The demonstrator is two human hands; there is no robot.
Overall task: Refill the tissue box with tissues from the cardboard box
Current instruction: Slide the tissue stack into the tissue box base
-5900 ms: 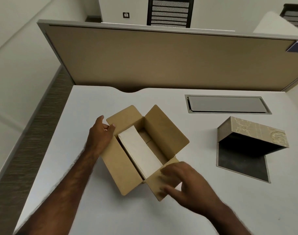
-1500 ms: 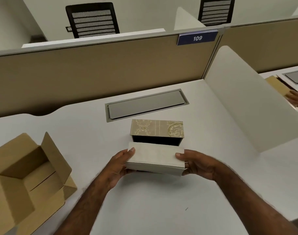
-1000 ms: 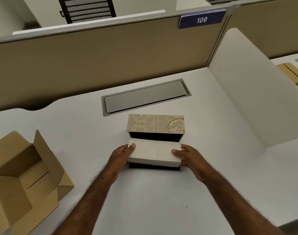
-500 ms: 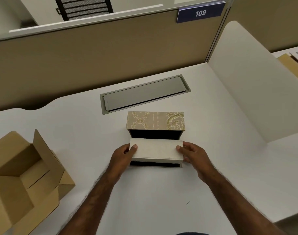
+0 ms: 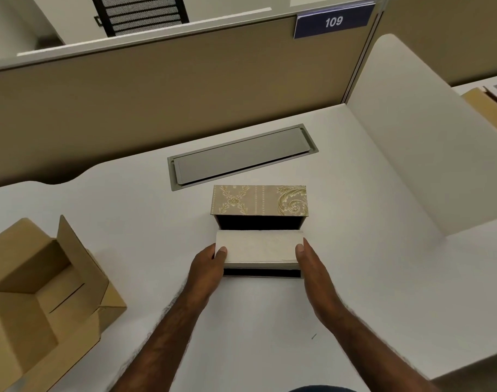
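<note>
I have the tissues (image 5: 258, 247) pinched between my left hand (image 5: 206, 265) and right hand (image 5: 312, 267), 1 at each end, poised over the open base of the tissue box (image 5: 260, 200) just beyond my fingers. I judge this the loading step. Next I must lower the stack squarely into the dark cavity, then close the lid; the cardboard box (image 5: 40, 295) sits well left of my left hand.

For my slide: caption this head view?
Both hands lower a tissue pack into the open tissue box.
</note>
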